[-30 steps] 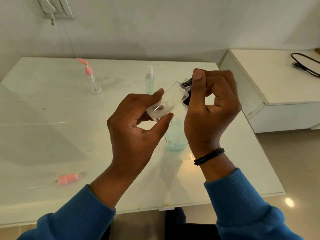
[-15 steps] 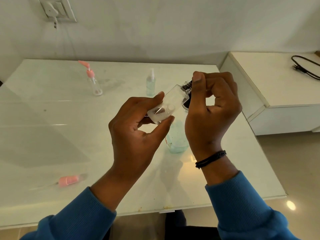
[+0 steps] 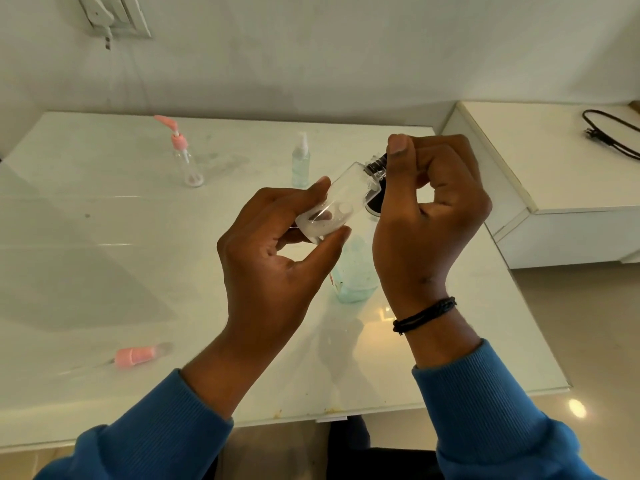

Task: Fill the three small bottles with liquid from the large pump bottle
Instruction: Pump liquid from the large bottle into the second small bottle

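My left hand [image 3: 277, 251] pinches the base of a small clear bottle [image 3: 341, 199], tilted up to the right above the table. At the bottle's neck, my right hand [image 3: 426, 209] grips its black cap [image 3: 375, 164] with curled fingers. Below both hands stands the large bottle with blue liquid [image 3: 353, 271], mostly hidden; its pump is out of sight. A small pink-pump bottle [image 3: 185, 157] stands at the back left. A small spray bottle with pale blue liquid [image 3: 300, 161] stands at the back centre.
A pink cap with a tube [image 3: 136, 355] lies on the white glass table [image 3: 104, 271] at the front left. A lower white cabinet [image 3: 554, 174] stands to the right with a black cable [image 3: 609, 133] on it. A wall socket [image 3: 114, 15] is at the top left.
Both hands keep their hold on the small clear bottle and its cap in the same place. Only the view has shifted slightly.
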The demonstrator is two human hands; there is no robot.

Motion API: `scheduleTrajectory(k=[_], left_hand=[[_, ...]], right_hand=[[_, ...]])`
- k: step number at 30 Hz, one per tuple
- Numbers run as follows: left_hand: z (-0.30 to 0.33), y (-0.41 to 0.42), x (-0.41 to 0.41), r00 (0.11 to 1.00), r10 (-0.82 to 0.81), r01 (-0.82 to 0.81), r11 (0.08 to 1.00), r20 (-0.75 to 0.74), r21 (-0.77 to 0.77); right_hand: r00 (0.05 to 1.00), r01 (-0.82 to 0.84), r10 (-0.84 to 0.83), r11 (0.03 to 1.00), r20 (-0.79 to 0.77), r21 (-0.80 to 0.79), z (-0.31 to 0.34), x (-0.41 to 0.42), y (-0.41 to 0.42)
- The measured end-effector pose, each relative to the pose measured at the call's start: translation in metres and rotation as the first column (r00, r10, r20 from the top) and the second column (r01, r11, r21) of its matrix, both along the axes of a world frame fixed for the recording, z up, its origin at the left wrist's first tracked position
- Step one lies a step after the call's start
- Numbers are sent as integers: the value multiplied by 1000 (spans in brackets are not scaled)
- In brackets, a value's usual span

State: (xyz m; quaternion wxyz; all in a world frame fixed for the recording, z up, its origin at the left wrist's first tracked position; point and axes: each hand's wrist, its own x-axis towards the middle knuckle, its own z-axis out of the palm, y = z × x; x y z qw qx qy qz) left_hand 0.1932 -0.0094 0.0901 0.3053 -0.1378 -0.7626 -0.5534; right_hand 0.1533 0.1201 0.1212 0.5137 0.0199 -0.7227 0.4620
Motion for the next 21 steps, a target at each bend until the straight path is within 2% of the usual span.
scheduleTrajectory(k=[4,10,15,21], left_hand=[[-1,-1,0,1000,17,-17,999,-12,-30],[0,0,-1,1000,6,-6,1000,-13,-13],[-1,0,1,1000,17,-17,1000,-4,-25],[1,0,0,1000,15,-15,999,-21,-28]], right_hand=[[999,-36,36,998,-2,-46,-6,1,0],[999,-27,27,999,-19,-24,0,0,2],[997,-72,72,993,-1,-93,-7,1,2],[998,-61,61,996,-7,-58,-2,0,4]])
